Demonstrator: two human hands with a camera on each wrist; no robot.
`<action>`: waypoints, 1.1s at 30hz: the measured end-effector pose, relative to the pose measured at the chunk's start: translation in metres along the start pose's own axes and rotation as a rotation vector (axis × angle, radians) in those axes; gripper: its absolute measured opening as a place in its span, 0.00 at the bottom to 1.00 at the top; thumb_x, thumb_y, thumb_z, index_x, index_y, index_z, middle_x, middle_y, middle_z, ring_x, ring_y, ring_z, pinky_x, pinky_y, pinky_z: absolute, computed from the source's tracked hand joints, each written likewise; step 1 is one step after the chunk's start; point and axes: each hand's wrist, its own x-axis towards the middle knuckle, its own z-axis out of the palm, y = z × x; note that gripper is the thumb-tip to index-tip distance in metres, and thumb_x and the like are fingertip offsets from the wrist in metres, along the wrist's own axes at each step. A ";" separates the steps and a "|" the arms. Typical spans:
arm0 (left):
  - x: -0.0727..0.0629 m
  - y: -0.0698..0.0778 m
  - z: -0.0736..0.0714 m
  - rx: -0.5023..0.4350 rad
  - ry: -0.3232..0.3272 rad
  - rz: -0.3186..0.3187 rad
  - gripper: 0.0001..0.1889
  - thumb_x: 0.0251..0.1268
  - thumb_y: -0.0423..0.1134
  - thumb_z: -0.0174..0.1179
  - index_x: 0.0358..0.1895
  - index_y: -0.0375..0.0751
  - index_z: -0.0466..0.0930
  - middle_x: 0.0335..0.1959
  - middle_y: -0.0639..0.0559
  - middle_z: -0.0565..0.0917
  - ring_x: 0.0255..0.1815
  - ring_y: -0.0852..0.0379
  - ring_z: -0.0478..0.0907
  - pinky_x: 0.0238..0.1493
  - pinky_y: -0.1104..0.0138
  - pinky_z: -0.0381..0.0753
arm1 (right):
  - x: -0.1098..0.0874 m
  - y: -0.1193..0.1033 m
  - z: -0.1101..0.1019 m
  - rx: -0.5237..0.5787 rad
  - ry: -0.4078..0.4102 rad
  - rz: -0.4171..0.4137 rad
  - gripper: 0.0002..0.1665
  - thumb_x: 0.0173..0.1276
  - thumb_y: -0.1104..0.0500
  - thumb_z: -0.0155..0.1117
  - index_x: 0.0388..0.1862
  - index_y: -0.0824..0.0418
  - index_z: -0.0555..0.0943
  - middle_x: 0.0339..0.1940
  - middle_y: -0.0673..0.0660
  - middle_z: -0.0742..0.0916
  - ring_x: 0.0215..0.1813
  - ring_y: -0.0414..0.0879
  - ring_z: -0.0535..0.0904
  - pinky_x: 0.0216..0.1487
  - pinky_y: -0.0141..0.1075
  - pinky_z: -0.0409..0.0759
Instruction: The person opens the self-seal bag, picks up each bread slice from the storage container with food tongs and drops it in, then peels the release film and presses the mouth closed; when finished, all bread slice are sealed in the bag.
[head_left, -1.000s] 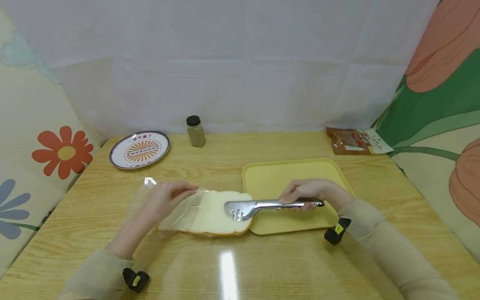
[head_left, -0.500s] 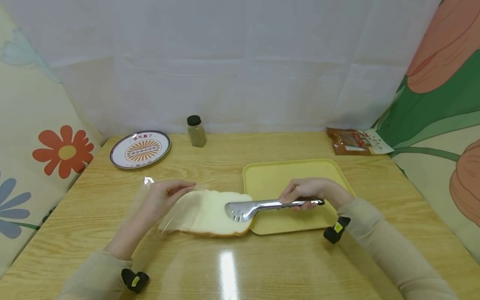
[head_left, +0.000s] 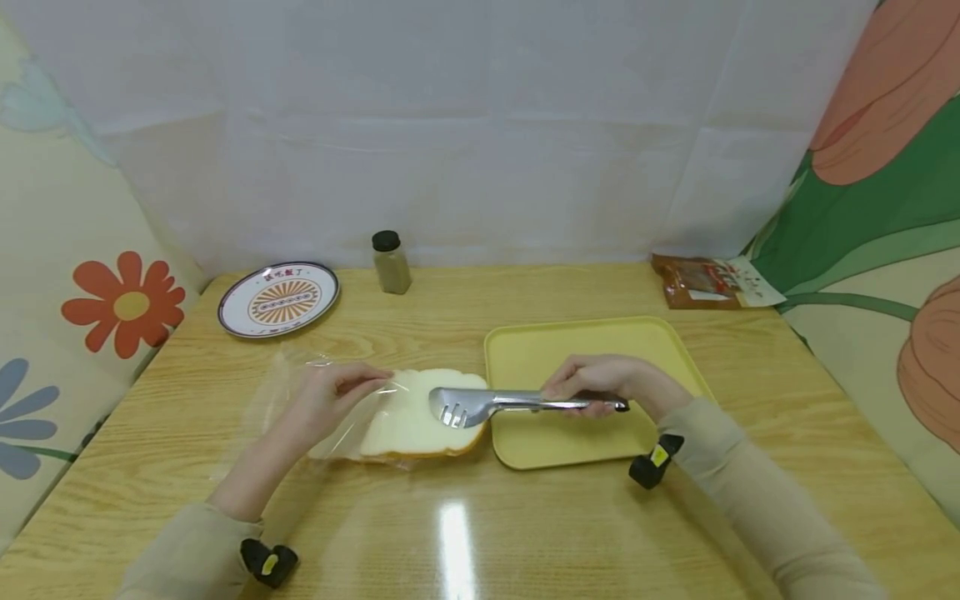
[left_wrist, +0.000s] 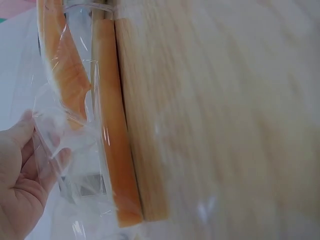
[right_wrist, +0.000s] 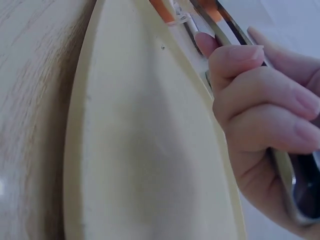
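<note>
My left hand [head_left: 330, 404] pinches the edge of a clear plastic bag [head_left: 341, 437] between thumb and fingers. With my right hand [head_left: 603, 383] I grip a pair of metal tongs [head_left: 517, 400] by the handles. Their slotted end clamps the right side of a white bread slice [head_left: 405, 417] with a brown crust, whose left part lies under the bag's film. From the left wrist, the crust of this raised slice [left_wrist: 65, 65] shows above a second bread slice [left_wrist: 117, 125] lying flat inside the bag. The right wrist view has my fingers [right_wrist: 265, 95] curled round the tongs.
A yellow tray [head_left: 570, 350] sits to the right, below the tongs. At the back stand a white patterned plate [head_left: 318, 287] on the left and a black-capped bottle [head_left: 392, 268]. A brown food packet [head_left: 701, 285] lies at the back right.
The tongs and the clamped bread slice have shifted left and slightly away from me, further toward the bag. The bag's film has spread out on the left; my left hand stays nearly in place.
</note>
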 end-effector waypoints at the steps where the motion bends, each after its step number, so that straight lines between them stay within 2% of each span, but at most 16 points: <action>1: 0.000 0.000 0.000 0.003 0.005 0.000 0.06 0.59 0.27 0.61 0.38 0.38 0.86 0.35 0.46 0.88 0.35 0.69 0.81 0.35 0.81 0.80 | 0.001 0.000 0.001 0.004 -0.001 0.006 0.21 0.71 0.55 0.54 0.48 0.73 0.76 0.16 0.49 0.76 0.10 0.34 0.62 0.10 0.25 0.60; 5: 0.000 -0.001 -0.001 -0.016 0.014 0.007 0.06 0.59 0.26 0.60 0.37 0.36 0.85 0.32 0.45 0.87 0.34 0.66 0.81 0.32 0.81 0.79 | 0.004 0.000 0.004 -0.036 0.010 0.031 0.19 0.71 0.54 0.54 0.44 0.72 0.77 0.15 0.50 0.76 0.10 0.34 0.62 0.10 0.25 0.60; 8: 0.002 0.000 -0.002 -0.008 0.006 -0.005 0.06 0.60 0.26 0.60 0.36 0.36 0.85 0.32 0.46 0.87 0.34 0.65 0.81 0.33 0.79 0.80 | 0.004 -0.003 0.005 -0.070 0.022 0.038 0.18 0.71 0.54 0.54 0.46 0.68 0.78 0.14 0.50 0.76 0.10 0.34 0.62 0.09 0.24 0.60; 11: 0.003 0.002 -0.003 0.039 -0.007 -0.012 0.06 0.60 0.26 0.60 0.37 0.35 0.85 0.33 0.45 0.87 0.36 0.60 0.83 0.36 0.72 0.83 | 0.003 -0.006 0.007 -0.074 0.040 0.034 0.18 0.71 0.55 0.54 0.51 0.66 0.79 0.14 0.50 0.76 0.09 0.34 0.61 0.08 0.25 0.60; 15: 0.004 0.003 -0.004 0.095 -0.025 0.003 0.08 0.59 0.26 0.61 0.40 0.33 0.85 0.37 0.41 0.87 0.40 0.46 0.85 0.41 0.58 0.84 | 0.002 -0.009 0.009 -0.064 0.057 0.028 0.18 0.71 0.57 0.55 0.53 0.66 0.79 0.14 0.50 0.77 0.09 0.35 0.62 0.08 0.25 0.60; 18: 0.005 0.003 -0.003 0.120 -0.020 0.012 0.08 0.56 0.27 0.63 0.40 0.33 0.85 0.38 0.41 0.87 0.41 0.44 0.85 0.42 0.54 0.84 | 0.002 -0.010 0.010 -0.066 0.073 0.029 0.17 0.70 0.58 0.55 0.54 0.65 0.79 0.13 0.50 0.77 0.09 0.35 0.62 0.08 0.25 0.61; 24: 0.006 0.000 0.000 0.171 0.052 0.092 0.06 0.51 0.28 0.67 0.33 0.36 0.87 0.30 0.46 0.88 0.33 0.50 0.86 0.35 0.59 0.85 | 0.002 -0.009 0.011 -0.079 0.070 0.027 0.17 0.70 0.56 0.56 0.52 0.64 0.80 0.14 0.49 0.77 0.09 0.35 0.62 0.08 0.26 0.61; 27: 0.006 0.001 0.000 0.167 0.090 0.112 0.06 0.50 0.27 0.67 0.32 0.37 0.87 0.29 0.46 0.88 0.31 0.51 0.86 0.32 0.61 0.84 | 0.001 -0.009 0.010 -0.092 0.050 0.019 0.18 0.70 0.55 0.55 0.50 0.67 0.79 0.14 0.49 0.76 0.09 0.35 0.61 0.08 0.26 0.60; 30: 0.005 0.001 0.000 0.150 0.144 0.128 0.07 0.48 0.25 0.68 0.32 0.37 0.87 0.29 0.46 0.88 0.30 0.51 0.86 0.31 0.70 0.83 | -0.001 -0.010 0.008 -0.106 0.032 0.017 0.18 0.71 0.55 0.55 0.48 0.69 0.78 0.13 0.49 0.75 0.09 0.35 0.60 0.08 0.26 0.59; 33: 0.003 0.002 -0.001 0.134 0.171 0.129 0.08 0.47 0.24 0.68 0.33 0.37 0.87 0.29 0.46 0.88 0.30 0.52 0.86 0.33 0.81 0.79 | -0.003 -0.011 0.007 -0.109 0.022 0.021 0.19 0.71 0.55 0.55 0.47 0.70 0.78 0.13 0.49 0.75 0.08 0.35 0.60 0.08 0.26 0.59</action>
